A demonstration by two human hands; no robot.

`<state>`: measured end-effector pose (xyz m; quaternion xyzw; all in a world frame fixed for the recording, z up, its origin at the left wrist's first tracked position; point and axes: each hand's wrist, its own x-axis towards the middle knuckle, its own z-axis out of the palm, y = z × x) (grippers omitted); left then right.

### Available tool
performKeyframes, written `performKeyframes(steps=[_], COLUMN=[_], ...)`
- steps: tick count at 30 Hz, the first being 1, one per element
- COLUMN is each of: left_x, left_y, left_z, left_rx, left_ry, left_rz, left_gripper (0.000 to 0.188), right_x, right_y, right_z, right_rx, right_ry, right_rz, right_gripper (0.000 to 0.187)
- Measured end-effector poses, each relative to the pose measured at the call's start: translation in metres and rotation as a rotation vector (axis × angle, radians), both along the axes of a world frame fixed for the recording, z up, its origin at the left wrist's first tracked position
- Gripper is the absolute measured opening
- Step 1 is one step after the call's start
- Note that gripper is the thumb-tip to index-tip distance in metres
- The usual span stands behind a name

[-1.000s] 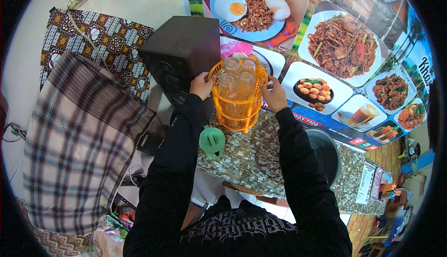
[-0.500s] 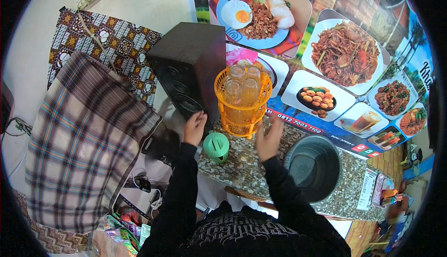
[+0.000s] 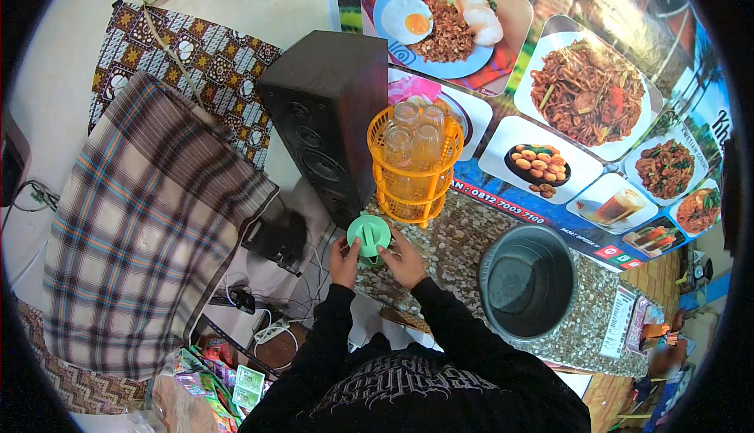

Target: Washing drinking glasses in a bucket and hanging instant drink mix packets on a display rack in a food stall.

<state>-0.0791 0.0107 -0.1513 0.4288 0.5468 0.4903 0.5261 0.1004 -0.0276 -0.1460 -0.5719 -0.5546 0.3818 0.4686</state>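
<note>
A green plastic pitcher with a round ridged lid (image 3: 369, 234) stands on the pebble-patterned counter, close to its left end. My left hand (image 3: 344, 264) holds its left side, the thumb up by the lid's rim. From the other side my right hand (image 3: 404, 260) grips it, fingers against the lid's edge. Most of the pitcher's body is hidden under the lid and behind my fingers. Just beyond it stands an orange two-tier plastic rack (image 3: 416, 168) with several upturned clear glasses (image 3: 426, 146) in its top tier.
A tall black speaker (image 3: 322, 119) rises behind the pitcher on the left. To the right, a dark grey bucket (image 3: 528, 282) rests on the counter (image 3: 463, 233). A food-picture banner (image 3: 503, 107) covers the wall. Plaid cloth (image 3: 149, 229) drapes at far left, above cables and colourful packets.
Both hands have come together: my left moved slightly right and nearer, my right moved left and nearer. They were apart and off the pitcher; now they hold it from both sides.
</note>
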Motion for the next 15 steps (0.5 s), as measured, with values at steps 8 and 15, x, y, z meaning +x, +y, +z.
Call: performKeyframes(steps=[8,15], left_x=[0.051,0.131], left_y=[-0.006,-0.005], left_z=[0.014,0.031], left_rx=[0.119,0.159], left_ry=[0.17,0.103], left_rz=[-0.135,-0.439], left_gripper=[0.046,0.049], right_x=[0.026,0.11], right_y=[-0.05,-0.071], right_z=[0.04,0.036], right_rx=[0.044,0.042], right_ry=[-0.099,-0.265], right_rz=[-0.259,-0.467], right_gripper=[0.066,0.063])
